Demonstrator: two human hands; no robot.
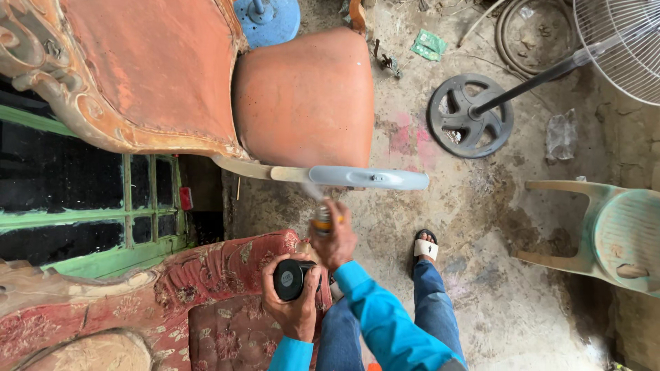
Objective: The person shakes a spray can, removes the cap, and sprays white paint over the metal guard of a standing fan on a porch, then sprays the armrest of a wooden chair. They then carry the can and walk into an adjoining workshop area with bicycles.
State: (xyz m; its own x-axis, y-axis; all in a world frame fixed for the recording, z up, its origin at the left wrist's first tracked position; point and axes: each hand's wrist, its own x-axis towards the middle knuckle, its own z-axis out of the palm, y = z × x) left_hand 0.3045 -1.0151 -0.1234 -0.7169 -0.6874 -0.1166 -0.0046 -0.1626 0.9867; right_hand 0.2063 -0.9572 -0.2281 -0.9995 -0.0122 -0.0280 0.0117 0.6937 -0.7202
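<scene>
My right hand [335, 239] grips a small spray can [322, 220] and points it at the chair's wooden rail [368, 178]. A grey coat covers the rail's right part, while its left end is bare wood. A faint mist hangs between the can and the rail. My left hand [294, 297] holds a black round cap [289, 279] close to my body. The rail belongs to an ornate carved chair with an orange padded seat [306, 96] and an orange back [155, 65]. Both my sleeves are bright blue.
A red patterned chair [206, 302] stands at the lower left beside a green window frame [103, 220]. A standing fan's black base [469, 115] and cage [619, 41] are at the upper right. A pale green plastic chair [605, 233] lies right. My sandalled foot [425, 247] rests on the dirty concrete floor.
</scene>
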